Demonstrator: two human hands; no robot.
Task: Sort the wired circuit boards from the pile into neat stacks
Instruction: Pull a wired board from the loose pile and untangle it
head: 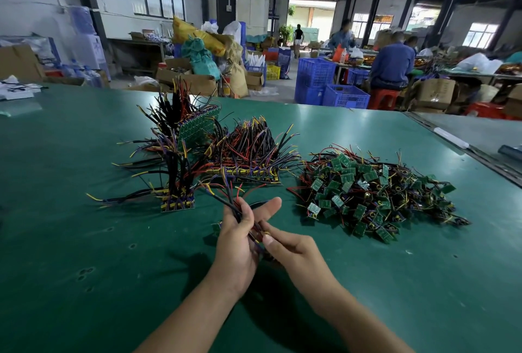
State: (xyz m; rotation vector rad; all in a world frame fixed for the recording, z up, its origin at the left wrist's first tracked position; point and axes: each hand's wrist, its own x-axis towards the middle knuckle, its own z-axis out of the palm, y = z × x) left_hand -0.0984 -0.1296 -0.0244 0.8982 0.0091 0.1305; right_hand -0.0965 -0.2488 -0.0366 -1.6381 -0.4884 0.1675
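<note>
a big loose pile [375,194] of small green boards with tangled wires lies on the right of the green table [84,254], so most sorting seems left to do; three stacks stand left of it: a flat one [248,174], a tall one [178,200], and one tipped on edge [197,126] behind. the left hand [240,242] is closed around a wired board's leads [228,200], the right hand [293,251] pinching them near their base
</note>
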